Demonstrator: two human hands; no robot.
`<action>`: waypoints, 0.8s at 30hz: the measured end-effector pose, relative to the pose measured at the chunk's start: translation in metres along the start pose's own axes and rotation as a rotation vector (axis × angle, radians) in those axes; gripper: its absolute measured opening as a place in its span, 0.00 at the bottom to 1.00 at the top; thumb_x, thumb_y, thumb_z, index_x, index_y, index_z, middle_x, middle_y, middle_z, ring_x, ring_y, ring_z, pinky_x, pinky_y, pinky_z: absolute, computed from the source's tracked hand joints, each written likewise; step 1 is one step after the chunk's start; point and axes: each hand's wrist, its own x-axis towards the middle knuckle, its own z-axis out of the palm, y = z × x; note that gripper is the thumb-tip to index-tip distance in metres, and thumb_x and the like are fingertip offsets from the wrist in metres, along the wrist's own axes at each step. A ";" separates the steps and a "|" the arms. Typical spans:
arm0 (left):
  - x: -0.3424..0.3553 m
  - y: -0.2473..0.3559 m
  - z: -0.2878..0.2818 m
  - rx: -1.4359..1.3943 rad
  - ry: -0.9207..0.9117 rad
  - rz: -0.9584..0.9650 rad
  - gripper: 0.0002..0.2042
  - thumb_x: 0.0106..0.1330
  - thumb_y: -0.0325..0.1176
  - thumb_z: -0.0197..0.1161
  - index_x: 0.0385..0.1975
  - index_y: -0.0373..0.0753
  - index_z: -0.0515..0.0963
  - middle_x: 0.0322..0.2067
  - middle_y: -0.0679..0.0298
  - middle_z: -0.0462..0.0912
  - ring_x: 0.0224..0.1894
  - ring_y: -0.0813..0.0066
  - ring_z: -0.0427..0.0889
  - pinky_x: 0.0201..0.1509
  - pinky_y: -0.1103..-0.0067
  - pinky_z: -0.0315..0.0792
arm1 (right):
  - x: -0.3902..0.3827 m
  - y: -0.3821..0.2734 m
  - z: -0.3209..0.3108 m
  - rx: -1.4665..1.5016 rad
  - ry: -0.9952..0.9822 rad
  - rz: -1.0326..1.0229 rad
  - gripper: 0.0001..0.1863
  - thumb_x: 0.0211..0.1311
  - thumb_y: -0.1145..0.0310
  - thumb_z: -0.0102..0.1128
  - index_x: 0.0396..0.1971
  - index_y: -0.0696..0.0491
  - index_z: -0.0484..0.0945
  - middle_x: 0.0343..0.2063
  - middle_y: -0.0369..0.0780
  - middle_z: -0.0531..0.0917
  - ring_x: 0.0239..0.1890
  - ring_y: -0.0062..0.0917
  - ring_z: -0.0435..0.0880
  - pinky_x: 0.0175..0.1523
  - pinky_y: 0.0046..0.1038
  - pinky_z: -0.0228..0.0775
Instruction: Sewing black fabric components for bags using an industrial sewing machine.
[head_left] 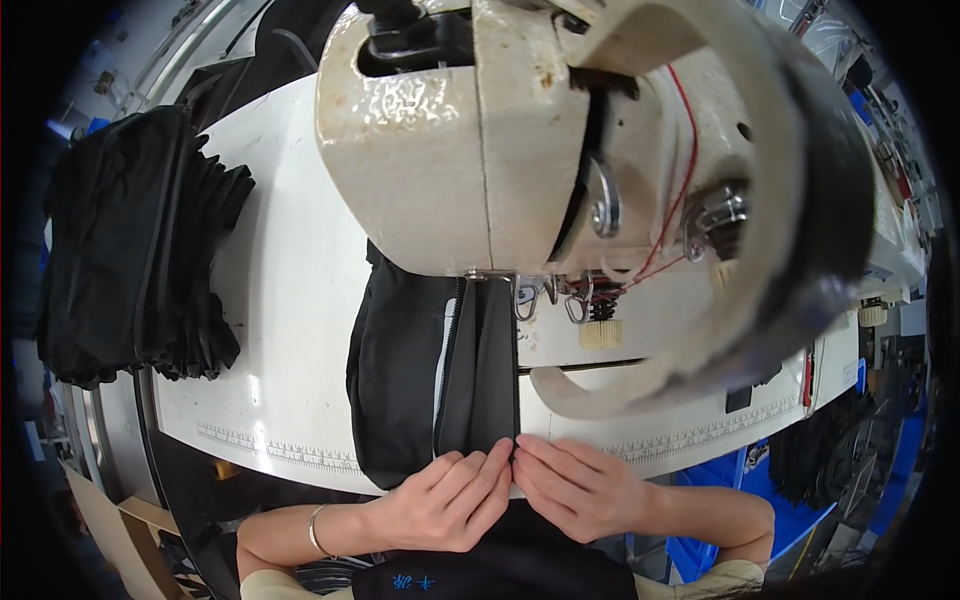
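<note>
A black fabric piece (390,370) with a zipper and a pale strip lies under the head of a cream industrial sewing machine (400,190), threaded with red thread. My left hand (450,495), with a bangle on the wrist, pinches the lower right corner of the fabric at the table's front edge. My right hand (570,485) pinches the same edge just to the right, its fingertips nearly meeting those of my left. The fabric's far end is hidden behind the machine head.
A thick pile of black fabric pieces (120,250) sits on the left of the white table (270,400). A curved machine part (630,395) arches over the right side. A blue bin (810,525) and dark fabric are below at right, a cardboard box (120,520) at lower left.
</note>
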 end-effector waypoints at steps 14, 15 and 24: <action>0.033 -0.057 0.004 -0.076 0.016 -0.039 0.12 0.47 0.26 0.57 0.32 0.28 0.77 0.36 0.50 0.79 0.31 0.70 0.76 0.33 0.81 0.72 | 0.014 0.046 0.009 -0.018 -0.079 0.033 0.10 0.50 0.73 0.58 0.34 0.58 0.79 0.38 0.40 0.79 0.45 0.27 0.79 0.48 0.30 0.73; 0.037 -0.062 0.004 -0.109 -0.003 -0.052 0.12 0.47 0.26 0.57 0.32 0.29 0.78 0.35 0.51 0.79 0.33 0.70 0.77 0.34 0.80 0.73 | 0.020 0.054 0.006 -0.045 -0.045 0.021 0.08 0.52 0.73 0.57 0.34 0.56 0.78 0.36 0.37 0.79 0.44 0.24 0.79 0.45 0.28 0.73; 0.016 -0.097 0.027 -0.905 -0.021 -0.579 0.18 0.42 0.17 0.55 0.38 0.31 0.77 0.32 0.51 0.77 0.38 0.54 0.76 0.39 0.70 0.72 | 0.028 0.081 0.048 -0.090 0.100 -0.052 0.08 0.35 0.69 0.54 0.16 0.59 0.76 0.27 0.47 0.78 0.30 0.37 0.75 0.35 0.33 0.70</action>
